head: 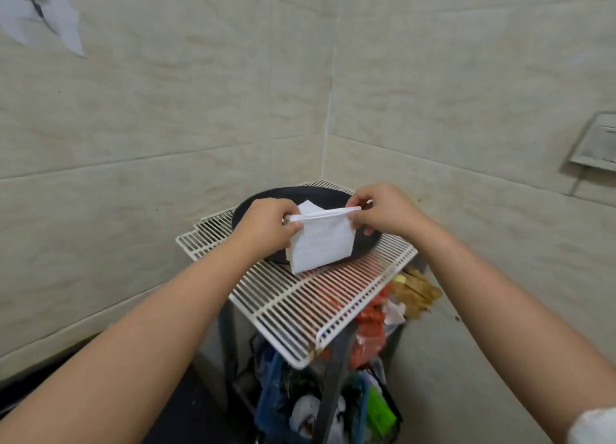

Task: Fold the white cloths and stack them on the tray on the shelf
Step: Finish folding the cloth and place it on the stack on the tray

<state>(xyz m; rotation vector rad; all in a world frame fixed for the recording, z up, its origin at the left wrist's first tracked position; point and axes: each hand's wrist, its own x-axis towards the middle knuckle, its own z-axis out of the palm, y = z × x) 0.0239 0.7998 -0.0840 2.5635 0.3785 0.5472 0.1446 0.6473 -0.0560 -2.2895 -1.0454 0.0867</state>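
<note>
Clutter (333, 393) under wire shelf (300, 310), contents unclear. Above the shelf: left hand (266, 225) and right hand (383, 210) each pinch a top corner of white cloth (320, 243), fingers curled; cloth hangs folded before dark tray (266, 197). Behind: tiled wall (200, 110).

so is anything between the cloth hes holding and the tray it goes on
Nothing visible. Both hands, left hand and right hand, pinch the white cloth directly over the dark tray on the wire shelf.
</note>
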